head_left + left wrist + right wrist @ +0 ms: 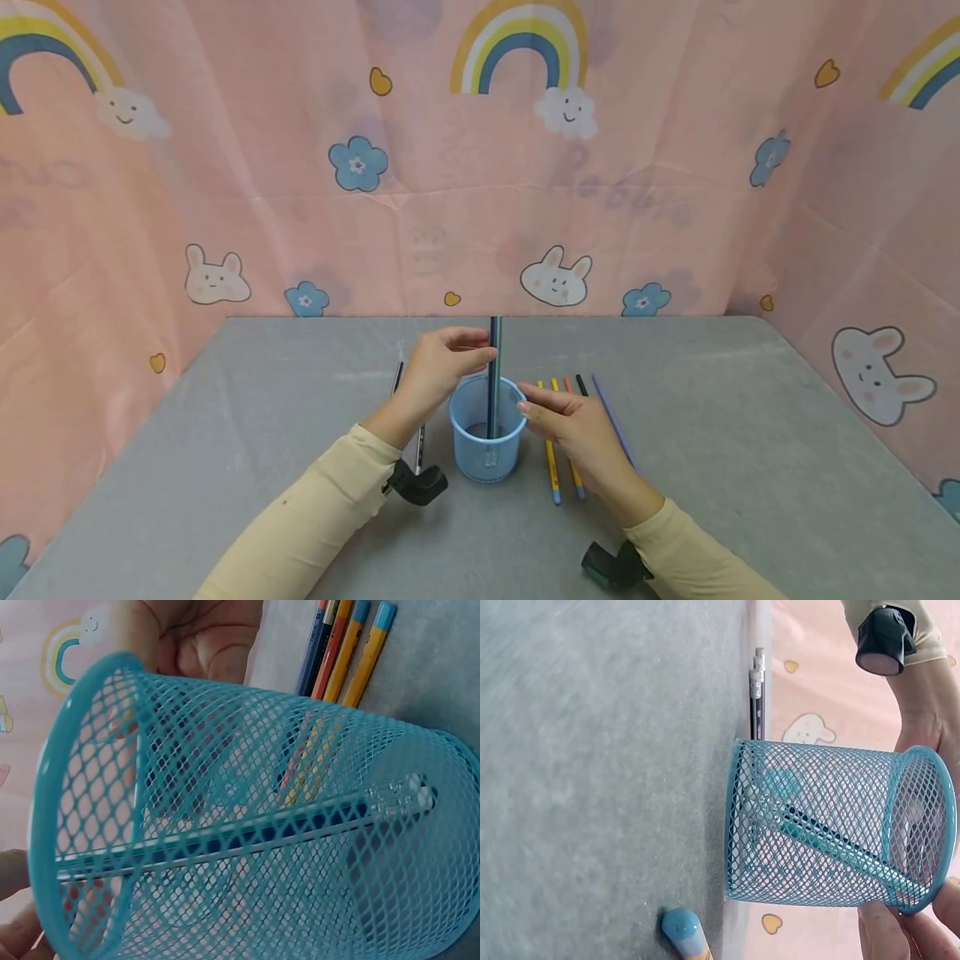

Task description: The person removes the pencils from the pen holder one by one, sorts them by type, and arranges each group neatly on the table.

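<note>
A light blue mesh pencil cup (487, 458) stands upright on the table. My left hand (435, 371) is over its left rim and pinches a dark blue and a green pen (494, 375) between thumb and fingers. Those pens reach down inside the cup; their clear ends (416, 795) show through the mesh near the base in the left wrist view. At the cup's right side, my right hand (577, 429) holds the rim (946, 817) between thumb and fingers. In the right wrist view its fingers (885, 930) lie against the outside of the mesh.
Right of the cup lie two yellow pencils with blue ends (553, 475), a red one (567, 384), a black one (581, 384) and a purple one (611, 412). Dark pencils with silvery ends (757, 686) lie to the left, partly hidden by my left arm. A pink curtain (480, 208) hangs behind.
</note>
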The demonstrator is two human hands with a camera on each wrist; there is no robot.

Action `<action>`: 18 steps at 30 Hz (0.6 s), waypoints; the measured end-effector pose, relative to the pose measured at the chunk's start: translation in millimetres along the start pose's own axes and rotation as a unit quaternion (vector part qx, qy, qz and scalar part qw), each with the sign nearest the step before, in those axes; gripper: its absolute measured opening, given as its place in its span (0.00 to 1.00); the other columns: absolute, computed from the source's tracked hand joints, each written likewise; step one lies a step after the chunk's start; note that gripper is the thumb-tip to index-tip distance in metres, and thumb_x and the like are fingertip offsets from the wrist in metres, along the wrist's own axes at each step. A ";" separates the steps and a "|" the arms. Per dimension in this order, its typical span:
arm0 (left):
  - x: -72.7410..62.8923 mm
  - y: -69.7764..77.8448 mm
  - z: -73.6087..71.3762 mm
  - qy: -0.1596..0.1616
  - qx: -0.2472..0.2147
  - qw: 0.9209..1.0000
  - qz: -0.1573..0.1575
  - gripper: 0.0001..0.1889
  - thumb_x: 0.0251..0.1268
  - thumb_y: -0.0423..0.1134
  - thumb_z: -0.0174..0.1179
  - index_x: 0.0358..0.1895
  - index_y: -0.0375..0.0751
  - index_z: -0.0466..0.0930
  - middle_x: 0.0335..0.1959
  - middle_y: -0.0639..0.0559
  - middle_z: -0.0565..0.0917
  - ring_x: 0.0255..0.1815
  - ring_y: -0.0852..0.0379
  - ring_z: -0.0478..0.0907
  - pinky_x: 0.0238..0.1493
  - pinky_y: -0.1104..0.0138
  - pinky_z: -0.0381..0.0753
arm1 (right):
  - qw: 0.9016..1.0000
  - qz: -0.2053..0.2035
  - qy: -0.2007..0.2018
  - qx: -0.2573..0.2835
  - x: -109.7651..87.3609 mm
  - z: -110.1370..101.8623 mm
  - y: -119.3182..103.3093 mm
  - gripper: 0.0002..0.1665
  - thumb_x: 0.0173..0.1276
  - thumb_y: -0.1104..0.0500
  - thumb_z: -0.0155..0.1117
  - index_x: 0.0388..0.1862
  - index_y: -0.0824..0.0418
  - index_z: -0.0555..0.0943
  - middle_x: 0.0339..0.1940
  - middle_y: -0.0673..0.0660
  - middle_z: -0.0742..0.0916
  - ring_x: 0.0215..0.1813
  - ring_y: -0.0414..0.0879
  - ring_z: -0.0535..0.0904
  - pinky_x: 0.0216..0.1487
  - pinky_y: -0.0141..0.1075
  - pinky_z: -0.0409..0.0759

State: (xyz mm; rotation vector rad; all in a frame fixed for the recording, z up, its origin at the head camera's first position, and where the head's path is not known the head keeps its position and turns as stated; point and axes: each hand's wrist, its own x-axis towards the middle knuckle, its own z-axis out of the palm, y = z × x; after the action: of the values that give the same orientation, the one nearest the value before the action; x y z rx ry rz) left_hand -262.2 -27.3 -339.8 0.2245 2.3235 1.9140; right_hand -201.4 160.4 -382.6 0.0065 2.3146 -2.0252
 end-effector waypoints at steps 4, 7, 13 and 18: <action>0.6 0.7 2.3 0.005 -0.013 1.000 0.006 0.19 0.65 0.37 0.67 0.58 0.37 0.81 0.52 0.43 0.85 0.51 0.51 0.85 0.54 0.61 0.86 | 1.000 -0.003 -0.001 -0.002 -0.5 -0.3 -0.4 0.23 0.71 0.60 0.64 0.63 0.65 0.79 0.64 0.63 0.82 0.60 0.47 0.83 0.59 0.43 0.83; 2.0 0.4 4.1 0.008 -0.016 1.000 0.006 0.19 0.65 0.37 0.67 0.57 0.37 0.81 0.51 0.42 0.84 0.50 0.52 0.85 0.54 0.61 0.86 | 1.000 -0.004 -0.003 -0.003 -1.2 -0.5 -0.9 0.23 0.71 0.60 0.64 0.64 0.65 0.78 0.64 0.63 0.82 0.61 0.48 0.82 0.59 0.44 0.83; 4.8 -1.2 7.7 0.016 -0.024 1.000 -0.001 0.18 0.64 0.36 0.67 0.56 0.37 0.81 0.50 0.43 0.85 0.48 0.53 0.86 0.53 0.61 0.86 | 1.000 -0.003 -0.004 0.001 -1.5 -0.3 -1.0 0.24 0.71 0.60 0.64 0.64 0.65 0.78 0.64 0.62 0.82 0.60 0.46 0.82 0.59 0.42 0.83; 5.2 -2.6 8.3 0.025 -0.022 0.999 0.001 0.17 0.65 0.36 0.67 0.55 0.36 0.82 0.49 0.43 0.85 0.47 0.53 0.85 0.52 0.62 0.87 | 1.000 -0.003 -0.004 0.000 -0.7 0.5 -0.2 0.23 0.71 0.60 0.64 0.63 0.65 0.79 0.63 0.63 0.82 0.57 0.44 0.84 0.58 0.42 0.83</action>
State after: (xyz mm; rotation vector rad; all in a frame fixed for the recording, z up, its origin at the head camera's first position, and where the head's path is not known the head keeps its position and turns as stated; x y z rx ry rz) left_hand -265.8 -18.8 -343.9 0.1766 2.3095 1.9913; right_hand -200.7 159.9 -382.4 -0.0084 2.3114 -2.0248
